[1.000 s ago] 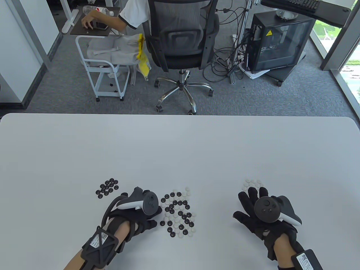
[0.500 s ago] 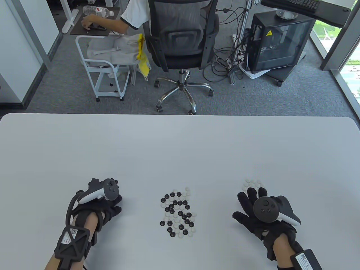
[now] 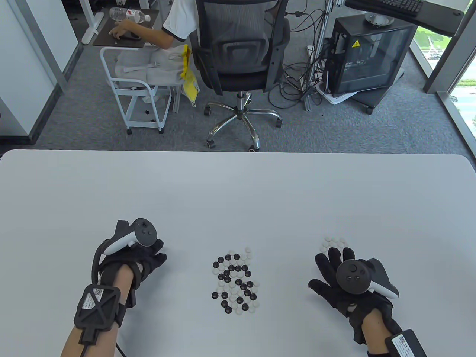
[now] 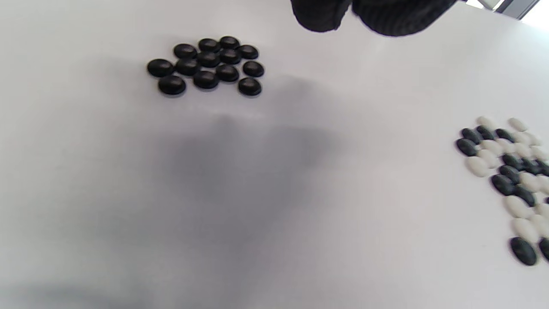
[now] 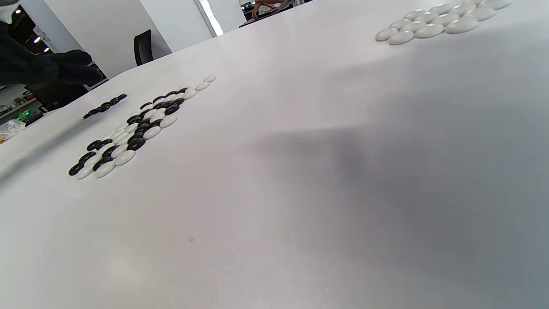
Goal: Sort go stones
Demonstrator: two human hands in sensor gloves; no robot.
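Stones, a mixed patch of small round black and white glass pieces (image 3: 235,284), are lying mid-table between the hands, running near to far; the spread right hand (image 3: 340,282) (resting flat) is sitting nearer than the left hand (image 3: 143,258), whose grip I cannot tell.

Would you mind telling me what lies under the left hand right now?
The left hand covers the black stone pile from above; the wrist view shows the pile on the table. Whether the fingertips carry a stone is hidden.
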